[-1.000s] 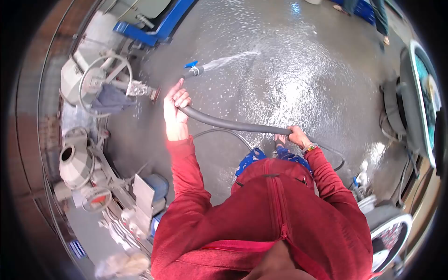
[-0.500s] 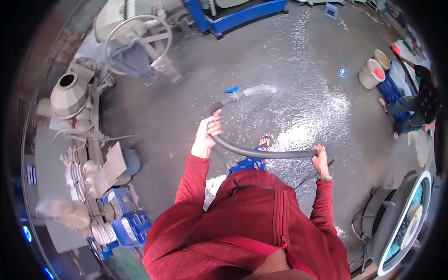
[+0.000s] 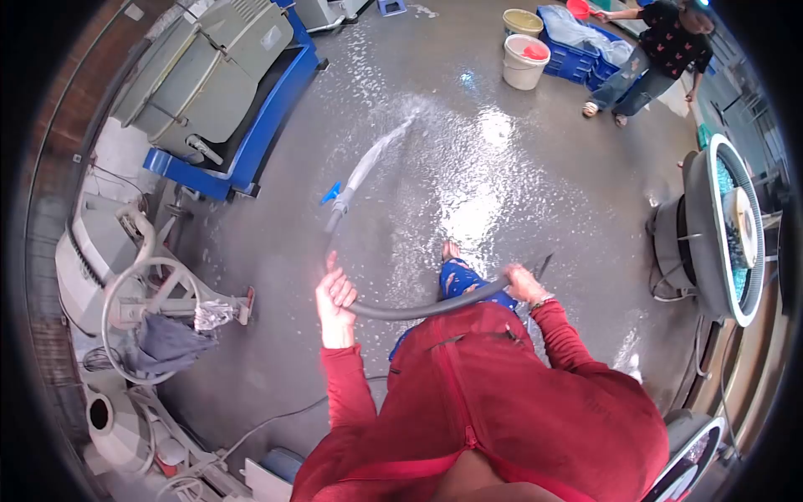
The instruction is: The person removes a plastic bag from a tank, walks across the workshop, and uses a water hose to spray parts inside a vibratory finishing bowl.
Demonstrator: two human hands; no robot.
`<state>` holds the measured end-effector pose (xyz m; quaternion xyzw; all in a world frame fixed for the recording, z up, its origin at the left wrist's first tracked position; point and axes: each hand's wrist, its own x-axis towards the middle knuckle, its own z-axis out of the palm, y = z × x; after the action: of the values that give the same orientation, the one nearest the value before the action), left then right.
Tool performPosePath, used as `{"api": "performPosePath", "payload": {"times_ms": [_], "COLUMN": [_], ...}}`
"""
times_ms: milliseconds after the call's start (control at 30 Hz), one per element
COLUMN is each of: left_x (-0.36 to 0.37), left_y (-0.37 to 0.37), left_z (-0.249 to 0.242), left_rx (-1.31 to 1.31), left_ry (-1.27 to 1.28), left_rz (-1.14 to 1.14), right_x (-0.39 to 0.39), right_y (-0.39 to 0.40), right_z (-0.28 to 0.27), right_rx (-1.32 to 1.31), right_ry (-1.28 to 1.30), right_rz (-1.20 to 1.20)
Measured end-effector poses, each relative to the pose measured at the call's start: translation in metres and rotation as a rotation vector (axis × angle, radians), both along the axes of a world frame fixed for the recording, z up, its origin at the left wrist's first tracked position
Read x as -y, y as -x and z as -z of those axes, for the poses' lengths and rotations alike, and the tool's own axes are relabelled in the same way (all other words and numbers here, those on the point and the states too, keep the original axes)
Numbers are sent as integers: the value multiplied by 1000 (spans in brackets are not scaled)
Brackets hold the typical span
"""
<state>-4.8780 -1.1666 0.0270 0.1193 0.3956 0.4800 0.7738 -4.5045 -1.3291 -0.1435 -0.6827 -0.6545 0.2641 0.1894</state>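
A thick grey hose (image 3: 410,313) curves across in front of my red jacket. My left hand (image 3: 336,293) is wrapped round it near the nozzle end, and my right hand (image 3: 525,284) grips it farther back, by my right hip. Past my left hand, the hose ends in a valve with a blue handle (image 3: 331,193). Water (image 3: 376,155) streams from that end onto the wet grey floor (image 3: 401,226).
Machines on a blue frame (image 3: 272,125) stand at the upper left, with a handwheel (image 3: 150,320) below. Buckets (image 3: 525,74), blue crates (image 3: 569,60) and another person (image 3: 669,42) are at the upper right. A round machine (image 3: 698,226) stands at the right; a cable (image 3: 284,414) crosses the floor.
The view has turned to the right. The hose end has swung left and lower in view, and the water stream looks longer. Both hands still grip the hose.
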Motion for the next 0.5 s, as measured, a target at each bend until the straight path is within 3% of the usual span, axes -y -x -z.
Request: {"api": "performPosePath", "payload": {"times_ms": [33, 100, 267, 333, 500], "left_x": [-16, -58, -140, -190, -305], "left_y": [-9, -20, -59, -70, -80], "left_z": [-4, -3, -6, -13, -25], "left_rx": [-44, 109, 85, 67, 86], "left_ry": [14, -24, -38, -35, -43], "left_rz": [-30, -32, -147, -168, -169], "right_x": [-15, -59, -165, -223, -345], "right_y": [-4, -14, -44, -50, -57], "right_z": [5, 6, 17, 30, 3], "right_rx": [-8, 29, -62, -62, -33], "right_ry": [13, 74, -49, 22, 285], "right_rz": [-12, 15, 29, 47, 22]}}
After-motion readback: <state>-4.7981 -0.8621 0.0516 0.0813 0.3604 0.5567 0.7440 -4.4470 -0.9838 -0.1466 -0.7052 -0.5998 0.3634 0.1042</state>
